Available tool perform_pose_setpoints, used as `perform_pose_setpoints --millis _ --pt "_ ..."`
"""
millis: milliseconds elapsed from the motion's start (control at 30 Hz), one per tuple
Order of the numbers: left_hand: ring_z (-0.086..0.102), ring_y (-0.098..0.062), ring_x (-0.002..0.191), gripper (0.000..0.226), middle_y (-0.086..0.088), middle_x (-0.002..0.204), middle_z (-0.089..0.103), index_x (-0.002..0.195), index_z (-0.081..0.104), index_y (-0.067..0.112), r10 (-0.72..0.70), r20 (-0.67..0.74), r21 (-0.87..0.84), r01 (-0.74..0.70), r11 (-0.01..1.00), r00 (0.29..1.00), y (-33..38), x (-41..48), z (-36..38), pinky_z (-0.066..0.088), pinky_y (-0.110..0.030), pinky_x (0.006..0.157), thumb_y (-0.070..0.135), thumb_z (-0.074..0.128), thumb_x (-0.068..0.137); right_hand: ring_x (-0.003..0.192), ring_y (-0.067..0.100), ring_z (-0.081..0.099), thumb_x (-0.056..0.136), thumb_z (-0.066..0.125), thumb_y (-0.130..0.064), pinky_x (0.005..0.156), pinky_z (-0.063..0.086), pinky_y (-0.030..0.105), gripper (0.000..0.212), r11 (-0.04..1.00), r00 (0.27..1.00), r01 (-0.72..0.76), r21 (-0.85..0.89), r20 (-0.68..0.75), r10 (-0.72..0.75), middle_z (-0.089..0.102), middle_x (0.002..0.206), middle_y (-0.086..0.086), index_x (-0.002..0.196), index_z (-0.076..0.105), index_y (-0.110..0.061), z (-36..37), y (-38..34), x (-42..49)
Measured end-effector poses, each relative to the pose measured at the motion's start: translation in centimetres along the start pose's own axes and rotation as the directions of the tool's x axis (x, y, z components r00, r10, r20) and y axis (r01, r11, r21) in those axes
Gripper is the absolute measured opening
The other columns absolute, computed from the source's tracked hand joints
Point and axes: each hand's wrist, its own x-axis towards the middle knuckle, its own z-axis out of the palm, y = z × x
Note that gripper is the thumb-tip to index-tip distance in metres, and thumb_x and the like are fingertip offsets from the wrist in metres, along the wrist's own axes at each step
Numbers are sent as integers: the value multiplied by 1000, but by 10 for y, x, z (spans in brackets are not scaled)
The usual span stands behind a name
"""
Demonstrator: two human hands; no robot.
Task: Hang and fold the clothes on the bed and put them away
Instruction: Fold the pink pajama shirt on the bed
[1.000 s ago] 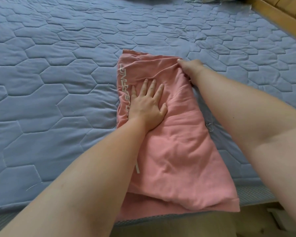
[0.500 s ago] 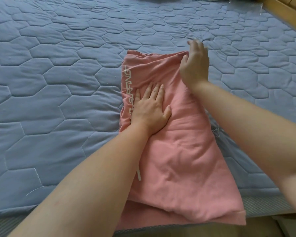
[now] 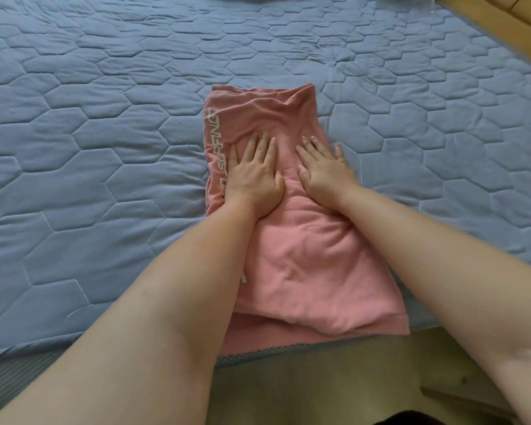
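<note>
Moved off the pink garment's (image 3: 313, 271) far corner, the right hand (image 3: 324, 176) now lies beside the left hand (image 3: 253, 179); both grips are flat, fingers straight, pressing this half-folded piece (lettered along one side) at the bed's (image 3: 105, 148) near edge. Further folding and storing likely remain.

place: home bedroom | evidence: quilted blue bed (image 3: 105, 148), wooden frame (image 3: 485, 29)

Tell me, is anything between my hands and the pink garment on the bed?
Nothing visible. The left hand and right hand both lie flat, side by side, directly on the pink garment, which rests on the blue quilted bed. Where it gets put away is out of view.
</note>
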Motion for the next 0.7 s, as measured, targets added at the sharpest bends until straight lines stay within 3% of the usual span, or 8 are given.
perform_pose_setpoints --millis 167,367,500,600,700 --pt "-16 -18 146 65 -2 160 -13 153 -3 14 43 126 20 -46 999 991 13 -22 -6 -10 -49 116 39 23 98 147 12 -4 102 24 -33 117 -2 46 55 1000 998 20 4 59 -20 1 161 -3 153 9 -19 0 5 -61" --pt "-17 -17 146 66 -1 160 -15 152 -6 15 141 239 -26 -138 990 961 31 -82 -11 -9 -46 117 44 22 100 147 13 -10 102 27 -32 118 -5 44 60 999 992 19 45 125 -24 -8 160 -1 153 0 -17 4 8 -126" --pt "-19 -16 145 67 -2 159 -17 152 -7 16 244 304 -54 -238 970 921 44 -119 -22 -8 -44 118 49 19 100 146 11 -13 101 18 -38 119 -5 42 59 999 978 10 33 210 -16 -12 160 -3 153 -3 -19 6 10 -160" --pt "-19 -18 145 71 -3 159 -16 152 -9 16 352 355 -23 -368 929 866 55 -148 -29 -7 -45 118 54 18 98 146 10 -10 81 -6 -57 118 -5 41 81 998 968 46 31 245 -52 -7 160 -3 153 -1 -19 4 9 -185" --pt "-20 -21 145 83 -5 158 -18 151 -11 13 415 410 52 -475 878 813 60 -172 -32 -5 -47 117 66 16 93 146 8 -7 71 -6 -66 117 -7 37 95 989 951 103 104 282 -128 -2 161 -3 153 3 -19 -2 13 -209"
